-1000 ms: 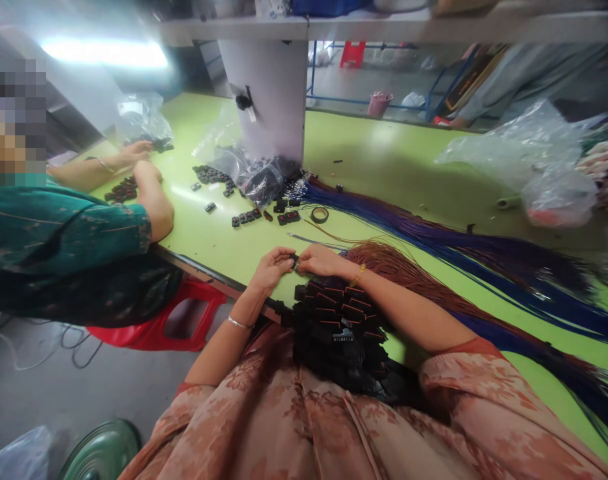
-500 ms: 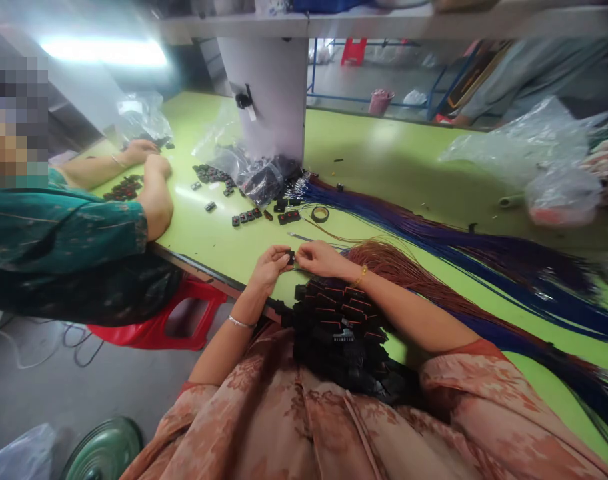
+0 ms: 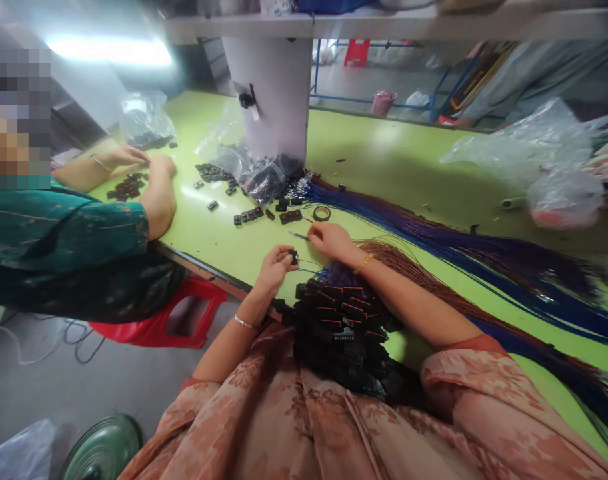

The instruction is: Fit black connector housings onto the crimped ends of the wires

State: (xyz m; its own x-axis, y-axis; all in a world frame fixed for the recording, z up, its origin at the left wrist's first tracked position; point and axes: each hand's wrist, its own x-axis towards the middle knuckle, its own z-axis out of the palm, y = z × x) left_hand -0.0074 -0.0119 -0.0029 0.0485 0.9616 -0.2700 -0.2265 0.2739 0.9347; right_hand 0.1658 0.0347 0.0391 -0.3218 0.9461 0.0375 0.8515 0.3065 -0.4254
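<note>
Between the thumb and fingers of my left hand [image 3: 275, 267] is a small black connector [image 3: 294, 257], with thin wires running from it to the right. My right hand [image 3: 331, 240] is up and to the right of it, fingers pinched together; what they hold, if anything, is too small to make out. Just left of those fingertips a thin pointed tool [image 3: 299, 235] lies on the green table [image 3: 204, 250]. Nearer my body is a heap of black connectors [image 3: 339, 327]. A brown wire bundle [image 3: 414, 273] passes behind my right forearm.
A roll of black tape [image 3: 321, 213] and black housings [image 3: 291, 217] lie beyond my hands. Blue wires [image 3: 434, 247] stretch right. A co-worker's sleeve [image 3: 84, 230] and hands are at the left, above a red stool [image 3: 204, 300]. Plastic bags [image 3: 524, 143] lie at the back right.
My right hand has moved away from the connector, up and to the right. The connector stays in my left hand. One black housing near the tape is gone from its place. The co-worker's hands have shifted.
</note>
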